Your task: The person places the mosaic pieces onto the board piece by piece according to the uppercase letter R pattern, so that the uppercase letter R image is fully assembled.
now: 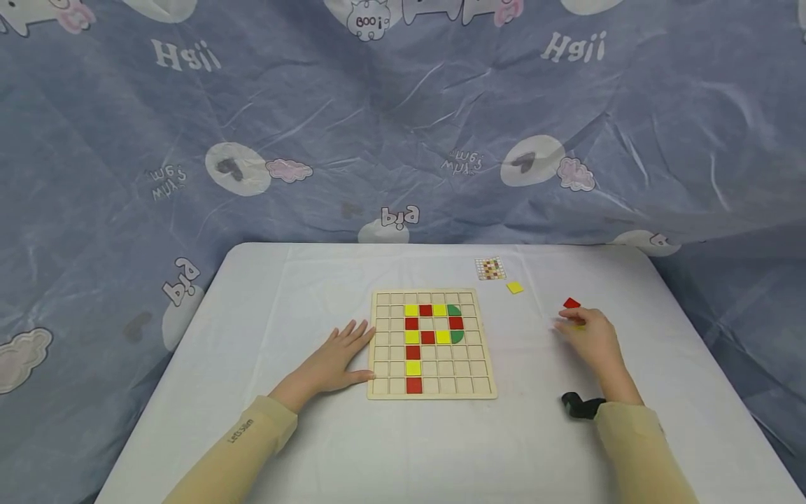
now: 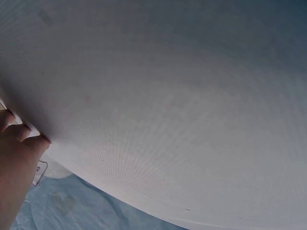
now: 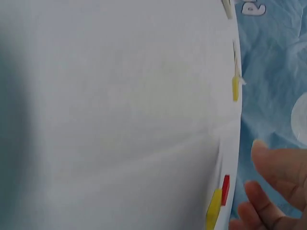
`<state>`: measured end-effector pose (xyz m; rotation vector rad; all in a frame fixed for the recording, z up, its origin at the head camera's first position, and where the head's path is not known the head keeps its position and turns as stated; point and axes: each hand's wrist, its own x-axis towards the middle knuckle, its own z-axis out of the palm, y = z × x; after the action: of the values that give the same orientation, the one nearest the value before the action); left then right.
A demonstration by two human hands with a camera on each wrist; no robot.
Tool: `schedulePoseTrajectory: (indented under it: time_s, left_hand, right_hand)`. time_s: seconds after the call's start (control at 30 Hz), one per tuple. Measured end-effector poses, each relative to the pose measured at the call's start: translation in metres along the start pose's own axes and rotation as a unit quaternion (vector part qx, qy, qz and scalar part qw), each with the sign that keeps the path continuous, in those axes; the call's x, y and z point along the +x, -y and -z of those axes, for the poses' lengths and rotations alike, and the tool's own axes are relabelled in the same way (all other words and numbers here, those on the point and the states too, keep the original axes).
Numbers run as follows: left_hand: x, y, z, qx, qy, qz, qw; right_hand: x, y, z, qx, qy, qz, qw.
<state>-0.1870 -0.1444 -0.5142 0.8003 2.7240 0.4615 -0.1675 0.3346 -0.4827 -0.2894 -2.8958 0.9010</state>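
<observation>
A wooden grid board lies on the table, with red and yellow square tiles and green rounded tiles set in a P-shaped pattern. My left hand rests flat at its left edge, fingers spread, thumb and fingertips touching the rim. Off to the right, my right hand hovers by a loose red tile and a loose yellow tile, which it partly covers in the head view. Its thumb and fingers are apart with nothing between them in the right wrist view.
Behind the board's right corner lies a small printed pattern card, with another yellow tile beside it. A black curved object sits near the right sleeve. Patterned blue-grey cloth hangs behind the white table.
</observation>
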Motion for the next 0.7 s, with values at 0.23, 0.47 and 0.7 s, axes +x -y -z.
schedulePoseTrajectory:
  time_s: [0.23, 0.47, 0.7]
  left_hand:
    - [0.000, -0.001, 0.001, 0.001, 0.000, -0.001, 1.0000]
    - [0.000, -0.002, 0.001, 0.000, 0.000, 0.001, 1.0000]
    - [-0.001, -0.002, 0.001, 0.003, 0.002, 0.001, 1.0000]
  right_hand:
    - [0.002, -0.017, 0.004, -0.035, 0.014, -0.062, 0.9974]
    - [0.004, -0.019, 0.004, -0.037, 0.012, -0.089, 0.9953]
    - [0.010, -0.020, 0.005, -0.040, 0.023, -0.112, 0.9927]
